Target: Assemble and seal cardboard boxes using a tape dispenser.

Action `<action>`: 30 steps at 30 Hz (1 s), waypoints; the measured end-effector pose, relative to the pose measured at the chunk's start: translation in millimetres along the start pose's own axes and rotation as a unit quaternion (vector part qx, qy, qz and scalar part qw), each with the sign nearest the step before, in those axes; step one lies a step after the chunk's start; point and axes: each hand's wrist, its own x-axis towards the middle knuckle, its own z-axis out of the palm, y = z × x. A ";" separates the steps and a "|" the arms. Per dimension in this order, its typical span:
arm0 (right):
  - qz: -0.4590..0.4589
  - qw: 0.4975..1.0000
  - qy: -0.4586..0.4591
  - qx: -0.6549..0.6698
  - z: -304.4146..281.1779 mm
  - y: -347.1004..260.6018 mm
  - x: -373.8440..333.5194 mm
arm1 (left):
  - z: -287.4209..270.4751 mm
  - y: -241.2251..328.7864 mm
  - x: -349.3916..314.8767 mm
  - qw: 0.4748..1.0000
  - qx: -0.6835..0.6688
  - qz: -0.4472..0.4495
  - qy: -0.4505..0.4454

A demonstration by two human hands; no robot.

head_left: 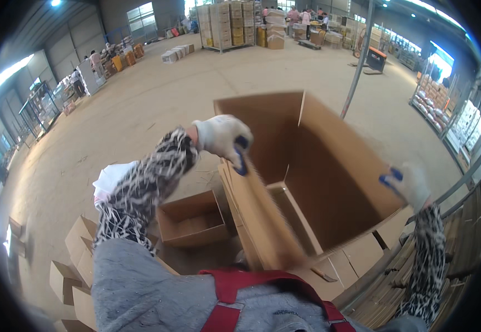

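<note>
A large open cardboard box (356, 152) is held up in front of me, its open top facing me and its walls slightly blurred. My left hand (226, 138), in a white glove with blue fingers, is closed on the box's left wall edge. At the right wall's edge, my right hand (411, 185) grips with a matching glove; its fingers are partly smeared by motion. Below the box lies flat brown cardboard (337, 271), with a small thin object (323, 275) on it that I cannot make out.
A smaller open cardboard box (190, 218) stands on the floor left of the large one. More boxes (66, 282) sit at lower left. Stacked flat cardboard (461, 243) and a metal rail are at my right. A grey pole (359, 61) rises beyond. People and loaded racks (226, 27) are far off.
</note>
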 end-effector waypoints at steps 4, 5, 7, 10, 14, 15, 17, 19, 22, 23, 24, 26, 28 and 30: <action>-0.002 1.000 0.014 0.008 23.8 -35.5 -34.8 | -8.2 -9.7 17.5 0.932 -0.276 -0.080 -0.223; 0.011 0.999 0.004 -0.032 21.4 -43.7 -37.0 | -1.0 -4.8 27.3 0.890 -0.384 0.038 -0.245; 0.046 0.998 -0.029 -0.030 19.7 -42.3 -28.9 | 15.4 81.5 54.2 0.846 -0.461 -0.022 -0.266; -0.009 1.000 -0.014 -0.023 25.5 -39.9 -24.6 | 65.5 189.2 66.8 0.936 -0.253 0.073 -0.234; -0.008 0.999 0.012 0.046 21.7 -39.4 -26.7 | 66.8 206.9 62.6 0.885 -0.240 -0.103 -0.384; -0.001 0.999 0.012 0.053 20.9 -38.8 -25.6 | 80.3 180.7 64.6 0.876 -0.285 -0.044 -0.388; 0.006 0.995 -0.037 0.088 21.0 -41.1 -21.5 | 75.3 155.9 77.4 0.831 -0.307 -0.046 -0.461; 0.021 0.993 -0.049 0.105 22.4 -47.0 -20.4 | 68.8 144.5 82.0 0.821 -0.291 -0.152 -0.468; 0.039 0.992 -0.033 0.112 26.9 -44.2 -24.7 | 66.1 168.7 62.6 0.860 -0.191 -0.049 -0.471; 0.041 0.991 -0.033 0.120 20.8 -47.5 -23.9 | 74.0 168.4 36.5 0.867 -0.240 0.015 -0.436; 0.052 0.988 -0.052 0.134 13.2 -53.1 -16.9 | 80.5 162.8 13.7 0.908 -0.201 0.101 -0.355; 0.035 0.994 0.020 0.104 26.9 -47.6 -22.0 | 82.6 147.3 14.4 0.880 -0.216 0.175 -0.385; 0.062 0.994 0.000 0.095 26.0 -41.1 -32.6 | 88.2 112.0 64.9 0.590 -0.453 -0.080 -0.664; 0.039 0.996 0.008 0.080 21.8 -44.3 -23.6 | 97.5 70.6 90.7 0.680 -0.332 -0.141 -0.639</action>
